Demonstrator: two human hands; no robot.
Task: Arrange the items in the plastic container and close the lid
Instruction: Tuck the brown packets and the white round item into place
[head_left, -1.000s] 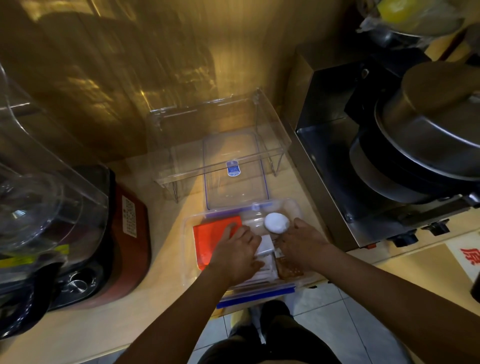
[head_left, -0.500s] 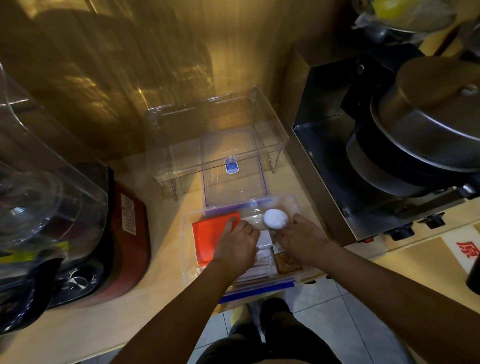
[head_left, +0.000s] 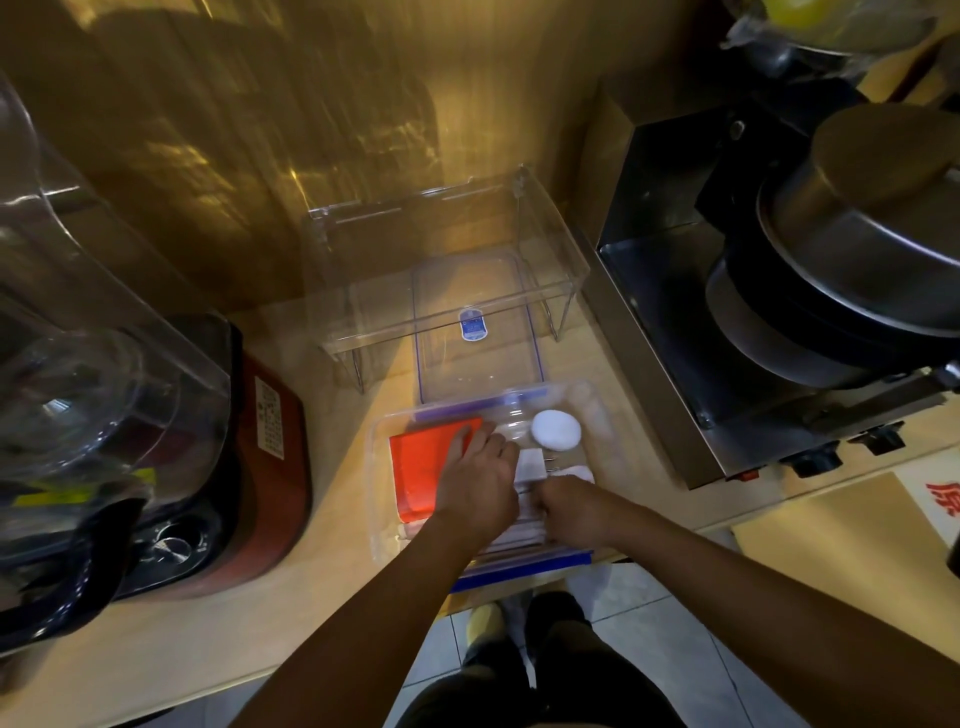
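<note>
A clear plastic container (head_left: 379, 499) with blue clips sits at the counter's front edge. Inside lie a flat red packet (head_left: 421, 467) on the left, a round white object (head_left: 555, 429) at the far right, a white plug adapter (head_left: 532, 464) and pale flat packets under my hands. My left hand (head_left: 475, 480) rests palm down over the middle, its fingers touching the red packet's edge. My right hand (head_left: 574, 506) is closed on the pale packets near the front right. The clear lid (head_left: 475, 332) with a blue sticker lies just behind the container.
A clear acrylic riser (head_left: 447, 249) stands over the lid against the wooden wall. A red and black blender base (head_left: 249, 457) with clear jug is on the left. A steel stove unit (head_left: 701, 338) with a large pot (head_left: 872, 218) fills the right. Tiled floor lies below.
My right hand has pulled back from beside the round white object toward the front of the container, uncovering the white plug adapter. My left hand has stayed in place.
</note>
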